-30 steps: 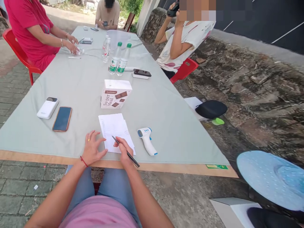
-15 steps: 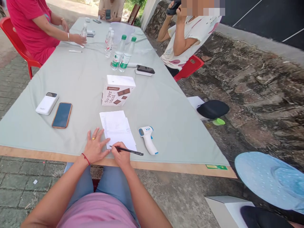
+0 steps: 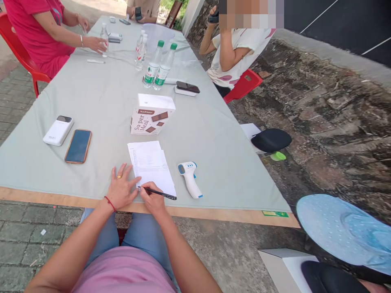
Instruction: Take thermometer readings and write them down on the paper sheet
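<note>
My right hand grips a black pen, its tip at the lower left part of the printed paper sheets. Fingers spread, my left hand lies flat on the table by the left edge of the sheets, a ring and a red wrist cord on it. Right of the paper lies a white and blue infrared thermometer. Behind the paper stands a white and brown Su-per Meal box. To the left are a phone in a brown case and a white power bank.
Two green-capped water bottles and a dark phone on a white block stand farther back on the cloth-covered table. Other people sit around it; one in pink touches a bottle. A blue hat is at lower right.
My right hand and the pen have shifted slightly left along the paper. The person in pink now has the clear bottle upright, a little to the left. My left hand stays in place.
</note>
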Available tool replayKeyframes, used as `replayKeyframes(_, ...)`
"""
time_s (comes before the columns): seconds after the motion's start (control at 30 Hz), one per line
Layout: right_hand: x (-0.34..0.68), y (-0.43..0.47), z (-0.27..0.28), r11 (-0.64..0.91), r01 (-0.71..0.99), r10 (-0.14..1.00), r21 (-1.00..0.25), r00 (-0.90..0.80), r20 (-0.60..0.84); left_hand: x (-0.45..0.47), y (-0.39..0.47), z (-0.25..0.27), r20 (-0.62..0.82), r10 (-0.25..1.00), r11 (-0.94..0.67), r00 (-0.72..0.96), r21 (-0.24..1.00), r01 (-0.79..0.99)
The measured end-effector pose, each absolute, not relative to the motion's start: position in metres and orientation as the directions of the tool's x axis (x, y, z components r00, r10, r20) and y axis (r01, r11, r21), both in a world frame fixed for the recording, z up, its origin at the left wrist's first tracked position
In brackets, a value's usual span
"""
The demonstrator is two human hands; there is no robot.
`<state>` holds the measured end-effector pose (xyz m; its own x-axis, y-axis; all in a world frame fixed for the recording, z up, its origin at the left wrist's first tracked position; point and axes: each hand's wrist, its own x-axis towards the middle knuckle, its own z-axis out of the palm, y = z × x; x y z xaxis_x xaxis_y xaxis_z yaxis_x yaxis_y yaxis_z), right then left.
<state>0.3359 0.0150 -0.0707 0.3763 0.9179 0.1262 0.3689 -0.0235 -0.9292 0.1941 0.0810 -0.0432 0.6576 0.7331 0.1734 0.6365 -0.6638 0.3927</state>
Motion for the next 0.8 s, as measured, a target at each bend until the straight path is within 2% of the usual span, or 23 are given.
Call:
replayKeyframes(0.3,0.3369,0.0147,-0.0682,-0.024,0.392,0.92,-0.92,0.368,0.133,0.1944,0.0806,-0.0419,0.166,0.731,-0.669,0.662,0.365,0.647)
replayKeyframes(0.53,0.3369,0.0141,-0.0706,-0.024,0.363,0.917,-0.931,0.38,0.124,0.1944,0.0806,-0.0428,0.188,0.734,-0.663,0.652,0.408,0.628)
replayKeyframes(0.8,0.3373,0.0154,-0.0757,-0.026,0.338,0.895,-0.941,0.428,0.129,0.1944,0.0806,-0.0419,0.176,0.729,-0.672,0.662,0.365,0.644)
